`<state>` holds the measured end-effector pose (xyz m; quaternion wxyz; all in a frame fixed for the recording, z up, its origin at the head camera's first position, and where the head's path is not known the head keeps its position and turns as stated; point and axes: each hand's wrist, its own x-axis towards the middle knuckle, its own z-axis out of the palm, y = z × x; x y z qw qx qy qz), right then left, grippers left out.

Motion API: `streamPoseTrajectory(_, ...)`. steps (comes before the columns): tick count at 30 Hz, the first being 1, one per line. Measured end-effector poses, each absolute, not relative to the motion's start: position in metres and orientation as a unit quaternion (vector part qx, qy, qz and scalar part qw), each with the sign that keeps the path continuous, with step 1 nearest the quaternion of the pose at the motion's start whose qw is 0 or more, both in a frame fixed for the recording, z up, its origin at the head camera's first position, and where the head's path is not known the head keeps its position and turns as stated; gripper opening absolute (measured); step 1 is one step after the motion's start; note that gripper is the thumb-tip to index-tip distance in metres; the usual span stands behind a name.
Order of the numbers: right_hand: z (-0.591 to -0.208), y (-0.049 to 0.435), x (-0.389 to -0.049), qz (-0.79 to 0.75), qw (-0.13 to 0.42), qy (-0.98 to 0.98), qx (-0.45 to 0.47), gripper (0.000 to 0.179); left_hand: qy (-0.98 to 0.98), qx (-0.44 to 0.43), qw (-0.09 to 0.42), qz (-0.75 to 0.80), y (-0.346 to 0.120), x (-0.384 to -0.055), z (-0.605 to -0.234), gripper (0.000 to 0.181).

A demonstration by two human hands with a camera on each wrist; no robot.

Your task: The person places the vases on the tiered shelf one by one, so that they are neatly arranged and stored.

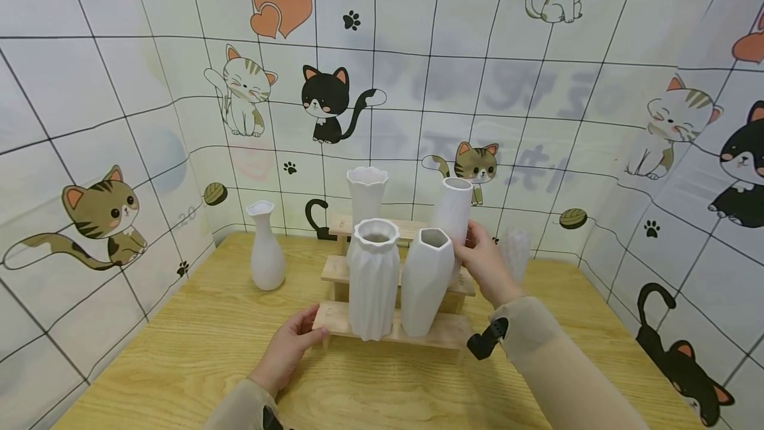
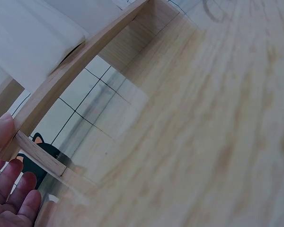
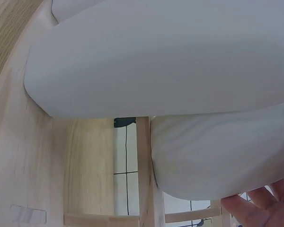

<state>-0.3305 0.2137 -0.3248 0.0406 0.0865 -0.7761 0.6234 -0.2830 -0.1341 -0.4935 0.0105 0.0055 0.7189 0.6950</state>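
A stepped wooden stand [image 1: 442, 332] holds several white vases. My left hand [image 1: 292, 344] grips the left end of its lowest step, thumb on top and fingers below; the left wrist view shows the thumb on the board's edge [image 2: 61, 85]. On that step stand a ribbed vase [image 1: 374, 284] and, to its right, a faceted vase [image 1: 425, 284]. My right hand [image 1: 486, 261] holds a tall cylindrical vase [image 1: 453, 208] on the middle step, behind the faceted one. Its fingertips touch that vase's side [image 3: 213, 161] in the right wrist view. A scalloped-rim vase [image 1: 367, 191] stands at back left, its lower part hidden.
A slim-necked white vase [image 1: 267, 257] stands on the wooden table [image 1: 197, 357] left of the stand. Behind my right hand is a textured translucent vase [image 1: 516, 251], partly hidden. Walls covered in cat-print sheeting [image 1: 406, 85] enclose the table at back and sides.
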Motion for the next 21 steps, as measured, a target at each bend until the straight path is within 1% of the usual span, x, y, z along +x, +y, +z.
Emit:
streamPoseTrajectory(9,-0.3271,0.2164,-0.3275,0.63,0.043,-0.77,0.088,0.071,0.719,0.007,0.01,0.695,-0.1341,-0.2832,-0.4938,0.066)
streamPoseTrajectory(21,-0.3328,0.2226,-0.3221,0.626,0.031,-0.774,0.089,0.073,0.712,0.007,0.011,0.702,-0.1342,-0.2828,-0.4929,0.067)
